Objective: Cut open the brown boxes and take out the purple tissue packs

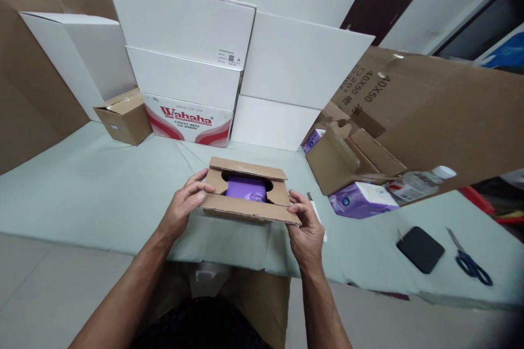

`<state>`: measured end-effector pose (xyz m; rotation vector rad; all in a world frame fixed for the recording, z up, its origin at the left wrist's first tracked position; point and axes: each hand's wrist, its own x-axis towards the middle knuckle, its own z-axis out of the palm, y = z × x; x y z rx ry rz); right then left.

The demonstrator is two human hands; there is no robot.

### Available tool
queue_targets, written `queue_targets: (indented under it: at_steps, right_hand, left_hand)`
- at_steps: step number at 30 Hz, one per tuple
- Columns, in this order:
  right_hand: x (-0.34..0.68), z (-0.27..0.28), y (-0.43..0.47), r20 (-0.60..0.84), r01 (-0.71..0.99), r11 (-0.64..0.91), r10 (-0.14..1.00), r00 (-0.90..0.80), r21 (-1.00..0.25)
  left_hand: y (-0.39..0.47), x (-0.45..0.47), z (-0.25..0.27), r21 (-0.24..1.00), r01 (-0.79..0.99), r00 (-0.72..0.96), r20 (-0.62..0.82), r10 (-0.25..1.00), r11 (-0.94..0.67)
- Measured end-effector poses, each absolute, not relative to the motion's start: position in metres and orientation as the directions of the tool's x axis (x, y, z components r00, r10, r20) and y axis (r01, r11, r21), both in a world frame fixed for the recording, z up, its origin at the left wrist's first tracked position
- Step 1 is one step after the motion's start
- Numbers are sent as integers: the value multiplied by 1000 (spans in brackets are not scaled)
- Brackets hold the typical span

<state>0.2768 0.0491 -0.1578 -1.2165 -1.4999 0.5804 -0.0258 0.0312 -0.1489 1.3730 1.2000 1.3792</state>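
A small brown cardboard box (245, 212) is near the front edge of the table, its long top flaps standing up and spread. Inside lies a purple package (246, 188) with pale print, seen between the notched end flaps. My left hand (186, 203) grips the box's left end, thumb and fingers on the flap edge. At the opposite end, my right hand (305, 223) is closed on the right corner of the near flap. A white-handled knife or similar thin tool (314, 208) lies just behind my right hand, partly covered by it.
White cartons (188, 120) stand along the back, beside a small brown box (125, 118). To the right are an opened cardboard box (331, 161), a purple tissue pack (360, 200), a clear bottle (420, 184), a black square pad (421, 249) and scissors (469, 262).
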Motion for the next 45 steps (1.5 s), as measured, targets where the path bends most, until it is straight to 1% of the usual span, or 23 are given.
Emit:
queue_targets:
  at_steps: [2, 5, 9, 11, 13, 15, 16, 19, 22, 24, 26, 31, 36, 42, 44, 45]
  right_hand:
    - [278, -157, 48, 420, 372, 367, 905, 70, -853]
    - [285, -152, 45, 392, 384, 352, 920, 28, -854]
    - [296, -144, 47, 350, 357, 313, 936, 43, -880]
    - [299, -139, 53, 375, 339, 338, 926, 49, -878]
    - [300, -133, 61, 437, 383, 408, 899, -14, -829]
    - [296, -124, 69, 477, 471, 482, 868, -140, -739]
    - [294, -120, 73, 474, 517, 506, 856, -205, -690]
    - [283, -110, 82, 410, 637, 527, 847, -338, -563]
    - [272, -104, 92, 308, 729, 501, 864, -398, -466]
    - [265, -103, 100, 240, 775, 474, 880, -409, -419]
    - [259, -101, 107, 209, 803, 453, 892, -402, -387]
    - [247, -95, 115, 232, 866, 402, 910, -343, -296]
    - [238, -88, 112, 194, 914, 341, 933, -301, -221]
    - [234, -87, 108, 175, 921, 345, 933, -316, -178]
    - [236, -88, 109, 186, 916, 353, 929, -320, -192]
    - [237, -89, 109, 202, 912, 348, 930, -307, -218]
  left_hand:
    - [33, -22, -148, 969, 149, -53, 208, 977, -198]
    - [35, -18, -149, 957, 209, -12, 206, 978, -199]
    - [34, -18, -151, 954, 246, 26, 170, 985, -171]
    - [33, -17, -152, 954, 243, 24, 173, 985, -174]
    - [34, -17, -152, 954, 236, 21, 188, 982, -187]
    - [36, -16, -154, 951, 234, 25, 200, 979, -200]
    - [36, -16, -154, 950, 236, 27, 203, 979, -203]
    - [38, -16, -156, 947, 247, 29, 205, 978, -206]
    - [38, -15, -156, 938, 277, 29, 209, 978, -208]
    - [38, -14, -156, 933, 292, 31, 209, 977, -209]
    - [37, -14, -156, 936, 285, 32, 206, 978, -206]
    - [36, -13, -158, 940, 260, 32, 220, 975, -220]
    - [37, -14, -159, 936, 264, 34, 231, 972, -232]
    - [37, -14, -157, 943, 246, 28, 224, 974, -224]
    - [37, -13, -157, 949, 236, 19, 213, 977, -211]
    - [37, -12, -157, 951, 232, 12, 206, 978, -203]
